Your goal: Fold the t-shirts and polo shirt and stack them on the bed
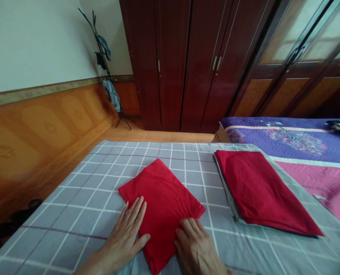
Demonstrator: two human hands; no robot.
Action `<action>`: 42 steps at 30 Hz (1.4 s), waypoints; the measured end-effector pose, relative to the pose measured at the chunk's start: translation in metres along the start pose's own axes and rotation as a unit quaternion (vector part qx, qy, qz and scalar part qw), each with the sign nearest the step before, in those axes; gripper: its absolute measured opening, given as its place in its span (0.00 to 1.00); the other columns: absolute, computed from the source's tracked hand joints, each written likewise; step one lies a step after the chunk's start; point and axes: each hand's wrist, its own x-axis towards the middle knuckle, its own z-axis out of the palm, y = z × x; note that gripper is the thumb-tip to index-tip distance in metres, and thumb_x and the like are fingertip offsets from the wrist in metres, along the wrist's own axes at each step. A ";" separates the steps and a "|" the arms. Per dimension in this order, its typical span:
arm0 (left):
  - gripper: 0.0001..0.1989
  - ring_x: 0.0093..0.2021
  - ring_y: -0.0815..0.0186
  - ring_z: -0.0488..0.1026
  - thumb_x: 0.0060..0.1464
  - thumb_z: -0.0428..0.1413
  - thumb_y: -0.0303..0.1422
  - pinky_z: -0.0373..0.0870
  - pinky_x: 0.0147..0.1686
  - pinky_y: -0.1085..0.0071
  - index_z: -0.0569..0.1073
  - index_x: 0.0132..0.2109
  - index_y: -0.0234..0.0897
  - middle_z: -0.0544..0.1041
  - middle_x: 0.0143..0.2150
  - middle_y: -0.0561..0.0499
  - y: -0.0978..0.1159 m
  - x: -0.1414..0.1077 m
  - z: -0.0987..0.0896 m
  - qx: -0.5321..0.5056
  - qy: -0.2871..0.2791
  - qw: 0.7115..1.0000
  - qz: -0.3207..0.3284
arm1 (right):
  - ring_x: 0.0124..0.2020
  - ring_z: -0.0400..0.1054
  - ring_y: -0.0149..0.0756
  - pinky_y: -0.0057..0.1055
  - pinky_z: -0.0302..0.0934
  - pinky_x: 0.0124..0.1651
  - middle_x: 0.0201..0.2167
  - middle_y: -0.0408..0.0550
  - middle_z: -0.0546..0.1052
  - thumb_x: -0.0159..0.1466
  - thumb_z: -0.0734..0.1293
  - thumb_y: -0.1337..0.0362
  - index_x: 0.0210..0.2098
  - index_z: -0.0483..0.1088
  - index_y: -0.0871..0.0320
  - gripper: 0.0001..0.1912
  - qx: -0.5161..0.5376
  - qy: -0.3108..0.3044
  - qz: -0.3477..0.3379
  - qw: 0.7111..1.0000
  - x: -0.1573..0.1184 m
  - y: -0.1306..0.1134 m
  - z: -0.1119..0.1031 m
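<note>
A folded red cloth (161,198) lies turned at an angle on the grey checked bedspread (101,183), one corner pointing away from me. My left hand (126,233) rests flat on its left edge, fingers stretched out and thumb apart. At the cloth's lower right edge, my right hand (197,242) has its fingers curled in and closed on the fabric; the fingertips are partly hidden. Farther right on the same bed is a stack of folded cloths (261,187), with a larger red piece on top and grey and dark layers showing beneath.
A second bed with a purple and pink cover (307,143) adjoins on the right. Behind stands a dark red wardrobe (184,65). A coat rack (101,49) with caps and a garment stands in the back left corner. Dark objects (15,219) lie on the floor at left.
</note>
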 end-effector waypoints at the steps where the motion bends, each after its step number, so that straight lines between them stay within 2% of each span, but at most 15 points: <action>1: 0.41 0.67 0.50 0.50 0.60 0.49 0.43 0.54 0.62 0.50 0.32 0.69 0.41 0.45 0.70 0.43 -0.003 0.001 -0.004 -0.002 0.005 1.000 -0.004 | 0.31 0.62 0.37 0.35 0.60 0.35 0.29 0.47 0.68 0.64 0.56 0.70 0.28 0.64 0.56 0.11 -0.006 -0.011 0.003 1.000 0.000 0.004 -0.005; 3: 0.41 0.67 0.50 0.48 0.60 0.49 0.42 0.53 0.62 0.50 0.30 0.69 0.41 0.43 0.70 0.43 0.000 0.011 -0.012 -0.012 0.003 1.000 0.001 | 0.34 0.64 0.38 0.36 0.62 0.37 0.31 0.49 0.70 0.64 0.56 0.69 0.30 0.66 0.57 0.11 -0.020 -0.021 0.010 1.000 0.009 0.010 -0.012; 5: 0.45 0.68 0.49 0.44 0.58 0.51 0.45 0.51 0.63 0.48 0.28 0.68 0.38 0.39 0.70 0.40 0.012 0.030 -0.015 -0.030 -0.022 0.999 0.022 | 0.47 0.65 0.43 0.41 0.62 0.47 0.44 0.55 0.72 0.64 0.57 0.69 0.41 0.70 0.59 0.11 -0.039 -0.024 0.010 0.999 0.026 0.014 -0.010; 8: 0.57 0.68 0.43 0.39 0.50 0.57 0.51 0.51 0.62 0.43 0.25 0.68 0.35 0.36 0.69 0.35 0.033 0.048 -0.005 -0.058 -0.062 0.995 0.050 | 0.64 0.50 0.50 0.47 0.53 0.60 0.61 0.62 0.61 0.64 0.60 0.63 0.59 0.61 0.66 0.24 -0.056 -0.056 -0.006 0.997 0.045 0.027 0.004; 10: 0.60 0.68 0.41 0.39 0.47 0.59 0.52 0.51 0.61 0.41 0.24 0.67 0.36 0.35 0.69 0.35 0.037 0.043 0.005 -0.063 -0.063 0.995 0.045 | 0.66 0.46 0.51 0.48 0.50 0.62 0.64 0.62 0.57 0.65 0.60 0.54 0.62 0.57 0.67 0.32 -0.060 -0.087 0.000 0.994 0.040 0.044 0.013; 13: 0.55 0.68 0.43 0.41 0.51 0.57 0.48 0.53 0.61 0.42 0.25 0.68 0.39 0.38 0.69 0.38 0.024 0.016 0.010 -0.060 -0.038 0.997 0.016 | 0.66 0.44 0.49 0.49 0.48 0.64 0.65 0.60 0.53 0.65 0.58 0.47 0.66 0.50 0.65 0.38 -0.080 -0.089 0.046 0.992 0.010 0.075 0.013; 17: 0.45 0.67 0.50 0.50 0.59 0.51 0.42 0.58 0.60 0.50 0.25 0.68 0.44 0.45 0.69 0.43 0.009 0.007 -0.018 -0.060 -0.022 0.998 0.023 | 0.66 0.46 0.52 0.51 0.48 0.63 0.65 0.62 0.54 0.65 0.58 0.47 0.66 0.49 0.64 0.38 -0.112 -0.059 0.080 0.989 -0.012 0.089 0.000; 21: 0.33 0.69 0.58 0.44 0.63 0.43 0.32 0.45 0.66 0.52 0.34 0.69 0.43 0.45 0.70 0.49 0.018 0.068 -0.038 -0.073 -0.039 0.991 0.103 | 0.67 0.41 0.51 0.49 0.47 0.64 0.66 0.60 0.50 0.65 0.60 0.50 0.66 0.49 0.64 0.37 -0.074 -0.087 0.024 0.993 0.017 0.059 0.003; 24: 0.28 0.69 0.62 0.42 0.64 0.41 0.33 0.40 0.67 0.55 0.43 0.69 0.40 0.49 0.69 0.49 0.015 0.125 -0.021 -0.099 -0.098 0.976 0.168 | 0.67 0.43 0.52 0.49 0.50 0.64 0.64 0.62 0.55 0.64 0.58 0.45 0.64 0.54 0.67 0.39 -0.034 -0.123 -0.017 0.992 0.034 0.037 0.017; 26: 0.27 0.69 0.63 0.42 0.65 0.41 0.39 0.37 0.66 0.54 0.46 0.68 0.42 0.50 0.69 0.50 0.000 0.154 -0.003 -0.103 -0.131 0.968 0.189 | 0.66 0.43 0.55 0.50 0.51 0.63 0.64 0.65 0.55 0.64 0.57 0.43 0.64 0.54 0.69 0.41 -0.037 -0.117 -0.004 0.992 0.034 0.032 0.025; 29: 0.26 0.69 0.65 0.41 0.64 0.41 0.43 0.34 0.66 0.56 0.49 0.67 0.47 0.50 0.69 0.53 -0.042 0.182 0.013 -0.084 -0.126 0.979 0.133 | 0.66 0.42 0.55 0.50 0.52 0.62 0.66 0.63 0.50 0.64 0.57 0.43 0.66 0.50 0.66 0.41 -0.049 -0.098 0.022 0.994 0.027 0.033 0.030; 32: 0.25 0.69 0.62 0.44 0.65 0.41 0.42 0.38 0.65 0.53 0.54 0.66 0.45 0.52 0.69 0.49 -0.085 0.199 0.009 -0.064 -0.095 0.993 0.031 | 0.66 0.43 0.55 0.50 0.52 0.62 0.66 0.62 0.49 0.64 0.57 0.43 0.66 0.50 0.64 0.41 -0.053 -0.097 0.030 0.993 0.024 0.034 0.029; 34: 0.24 0.68 0.57 0.47 0.65 0.39 0.40 0.41 0.63 0.48 0.55 0.66 0.40 0.54 0.68 0.43 -0.100 0.203 -0.001 -0.056 -0.074 0.995 -0.022 | 0.66 0.43 0.54 0.49 0.51 0.63 0.66 0.61 0.49 0.64 0.57 0.43 0.66 0.50 0.63 0.40 -0.055 -0.097 0.030 0.993 0.024 0.033 0.028; 37: 0.26 0.68 0.54 0.45 0.65 0.38 0.41 0.39 0.62 0.45 0.53 0.66 0.37 0.51 0.68 0.39 -0.089 0.190 -0.011 -0.045 -0.034 0.996 -0.063 | 0.67 0.42 0.54 0.49 0.51 0.63 0.66 0.60 0.49 0.64 0.58 0.43 0.66 0.49 0.63 0.40 -0.056 -0.091 0.027 0.994 0.025 0.033 0.029; 42: 0.28 0.69 0.62 0.44 0.63 0.42 0.44 0.39 0.66 0.56 0.50 0.67 0.44 0.52 0.69 0.49 -0.053 0.135 0.002 -0.049 -0.031 0.993 0.104 | 0.67 0.42 0.53 0.50 0.48 0.64 0.66 0.60 0.49 0.64 0.57 0.43 0.66 0.49 0.64 0.40 -0.052 -0.095 0.023 0.994 0.026 0.034 0.029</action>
